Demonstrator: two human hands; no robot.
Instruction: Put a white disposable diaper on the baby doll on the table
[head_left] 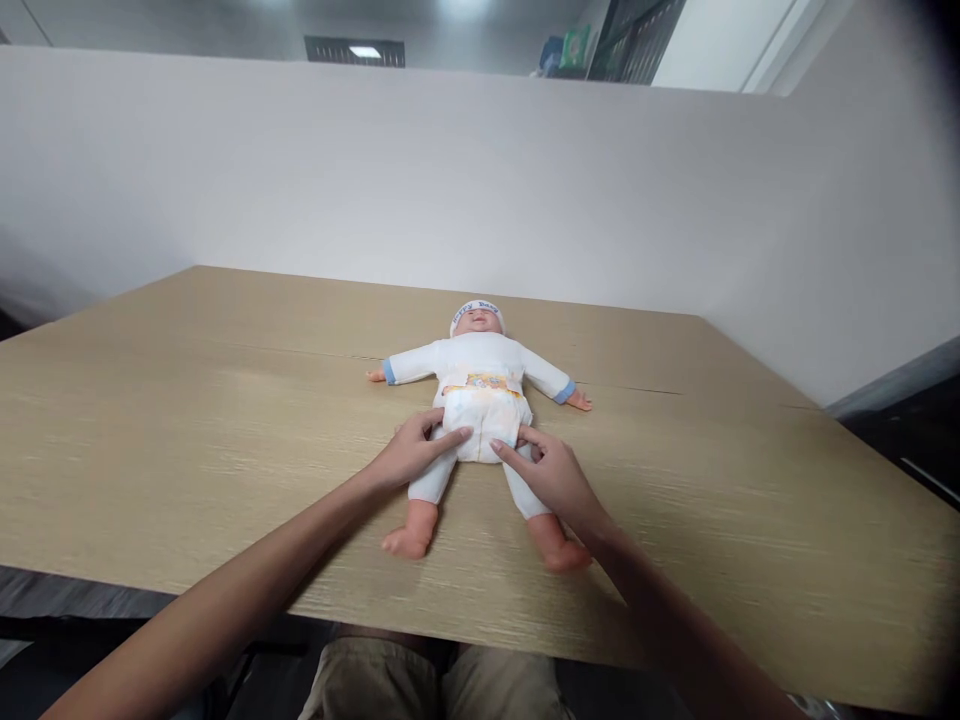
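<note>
Since the white printed diaper (pixel 481 410) sits on the white-suited plastic doll (pixel 482 352), mid tan wooden table (pixel 225 430), I'd expect light, soft, tearable; left hand (pixel 414 449), right hand (pixel 556 478) pinch its leg edges, best grip, underside fingertips probably tucked.

- Doll's suit (pixel 480 350): white; I log light-blue cuffs (pixel 388 371).
- Cap (pixel 475 304): white, blue lettering (pixel 488 305) across the front.
- Diaper (pixel 463 408): white; I see an orange-yellow patterned waist strip (pixel 487 382), plus a thin yellowish centre line (pixel 481 440).
- Doll's feet (pixel 417 528): reddish pink.
- Table (pixel 225 430): tan, streaked wood grain on my feed.
- Wall (pixel 450 170): I read pale grey-white, plain.
- Shorts (pixel 375 680): khaki.
</note>
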